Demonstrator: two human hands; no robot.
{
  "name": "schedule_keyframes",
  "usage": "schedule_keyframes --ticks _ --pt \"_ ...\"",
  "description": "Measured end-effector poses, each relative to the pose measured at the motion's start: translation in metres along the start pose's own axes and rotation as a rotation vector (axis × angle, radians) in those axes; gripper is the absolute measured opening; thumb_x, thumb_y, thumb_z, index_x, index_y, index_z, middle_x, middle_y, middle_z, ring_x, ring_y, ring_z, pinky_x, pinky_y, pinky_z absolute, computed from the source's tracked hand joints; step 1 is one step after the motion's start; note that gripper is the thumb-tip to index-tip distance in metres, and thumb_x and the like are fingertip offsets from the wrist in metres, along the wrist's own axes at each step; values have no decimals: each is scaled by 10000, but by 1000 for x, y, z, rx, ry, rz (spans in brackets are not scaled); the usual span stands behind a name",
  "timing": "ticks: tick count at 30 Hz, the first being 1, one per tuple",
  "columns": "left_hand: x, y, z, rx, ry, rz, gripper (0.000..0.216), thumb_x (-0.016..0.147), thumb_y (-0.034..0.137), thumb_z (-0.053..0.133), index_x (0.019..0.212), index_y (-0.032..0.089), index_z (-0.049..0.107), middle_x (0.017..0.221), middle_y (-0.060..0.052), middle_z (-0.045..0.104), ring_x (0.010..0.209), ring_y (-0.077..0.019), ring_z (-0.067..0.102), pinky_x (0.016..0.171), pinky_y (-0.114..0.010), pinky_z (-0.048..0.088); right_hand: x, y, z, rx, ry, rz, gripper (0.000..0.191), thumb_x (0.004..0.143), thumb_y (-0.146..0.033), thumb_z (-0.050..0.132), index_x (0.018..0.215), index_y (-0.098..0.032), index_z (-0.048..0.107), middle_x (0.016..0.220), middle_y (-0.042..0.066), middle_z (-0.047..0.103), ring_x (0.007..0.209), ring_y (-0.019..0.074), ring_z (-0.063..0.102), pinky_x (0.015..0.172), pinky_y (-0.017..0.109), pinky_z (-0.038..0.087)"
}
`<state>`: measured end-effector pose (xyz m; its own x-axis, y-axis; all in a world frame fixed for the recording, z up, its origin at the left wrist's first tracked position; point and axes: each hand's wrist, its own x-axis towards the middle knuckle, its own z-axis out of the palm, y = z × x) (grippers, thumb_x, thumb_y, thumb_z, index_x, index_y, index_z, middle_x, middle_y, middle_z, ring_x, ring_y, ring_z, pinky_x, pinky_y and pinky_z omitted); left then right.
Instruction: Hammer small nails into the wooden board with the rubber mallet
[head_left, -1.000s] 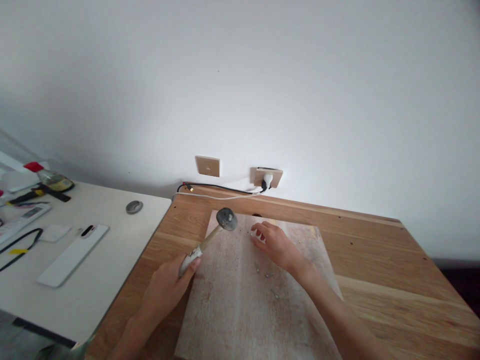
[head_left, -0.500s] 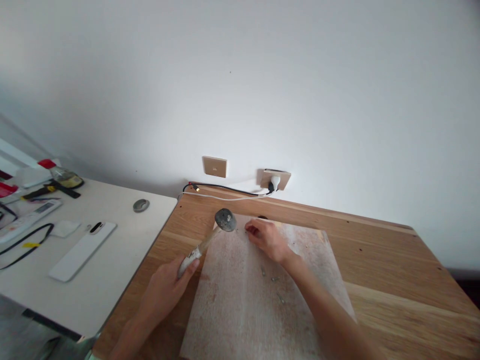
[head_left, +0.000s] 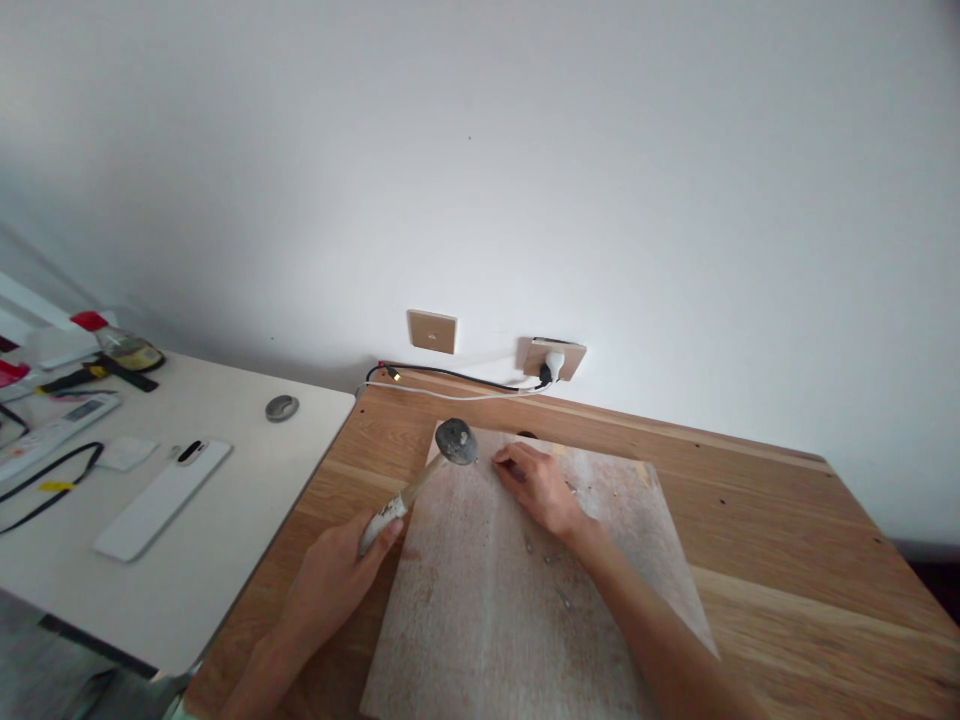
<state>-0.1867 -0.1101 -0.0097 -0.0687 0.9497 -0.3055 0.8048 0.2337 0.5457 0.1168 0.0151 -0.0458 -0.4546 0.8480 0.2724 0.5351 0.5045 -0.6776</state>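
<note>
Hammer (head_left: 424, 480) is in the left hand (head_left: 349, 560), which sits off the board (head_left: 450, 620) at about 9 o'clock (clock's centred on the board, 12 towards the wall (head_left: 712, 250)). Those fingers are wrapped round the handle (head_left: 384, 522), and the head (head_left: 457, 442) leans in over the board at 11. Can't tell if it's touching or just hanging above.

Right hand (head_left: 541, 485) reaches across to around 12, near the head. Its thumb and fingers are bunched low over the board, pinch style, but honestly I can't tell whether there's anything between the tips. A few metal bits (head_left: 565, 599) lie loose near the board's middle, plus another by the right wrist at 1. Nails or screws? Too small for me to say.

My read on the step: setting or steadying something small by hand, hammer parked at the ready. If so, the next move calls for a steady, upright hold, the head squared up over that spot, and right fingertips kept out from under it.

Board lies flat on the wood bench (head_left: 787, 590). Socket (head_left: 531, 357) on the wall at 12, white bench (head_left: 225, 520) off between 9 and 10.
</note>
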Motion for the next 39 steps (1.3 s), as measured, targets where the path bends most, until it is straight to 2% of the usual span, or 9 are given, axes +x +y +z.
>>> schedule_keyframes --ticks 6,12,16,28,32,35,39 --pt "-1 -2 1 14 -14 -3 441 1067 539 400 980 227 699 918 -99 799 915 -290 761 772 -314 474 1 -4 0 -33 -13 34 101 938 -148 568 929 -230 627 898 39 679 814 179 652 771 304 545" --pt "0 1 0 -6 -27 14 446 1066 554 397 982 238 699 941 -93 802 931 -281 761 782 -301 476 3 -3 3 -24 -18 46 217 938 -151 567 1137 -228 606 959 45 706 854 178 681 824 317 564" --pt "-1 3 -1 2 -17 11 428 1070 534 420 994 234 717 939 -98 805 926 -277 768 783 -291 481 2 -1 5 -2 -25 48 296 945 -145 553 1231 -221 581 938 29 720 807 161 696 796 298 570" --pt "-3 9 -4 45 -19 -3 431 1072 532 434 972 232 727 898 -91 800 908 -278 771 756 -287 474 2 -1 8 -50 -11 82 315 930 -132 583 1232 -220 604 932 45 709 860 192 696 835 334 574" --pt "1 18 -5 72 -19 8 417 1078 517 431 1049 230 732 987 -112 811 969 -287 768 764 -292 473 1 -1 8 -54 -20 88 316 959 -159 592 1267 -231 596 910 34 716 842 192 706 821 331 584" --pt "5 28 -5 133 -27 40 396 1084 490 421 1042 227 713 993 -117 806 989 -295 766 768 -301 461 1 4 -2 -64 -14 87 455 929 -173 660 1365 -242 552 1030 59 744 909 214 723 869 377 596" --pt "10 43 -3 217 -49 93 389 1095 475 396 1027 222 683 968 -116 798 993 -314 766 784 -324 457 -10 14 -34 -116 53 82 634 896 -228 730 1474 -236 469 1317 157 685 1050 273 724 924 472 603"
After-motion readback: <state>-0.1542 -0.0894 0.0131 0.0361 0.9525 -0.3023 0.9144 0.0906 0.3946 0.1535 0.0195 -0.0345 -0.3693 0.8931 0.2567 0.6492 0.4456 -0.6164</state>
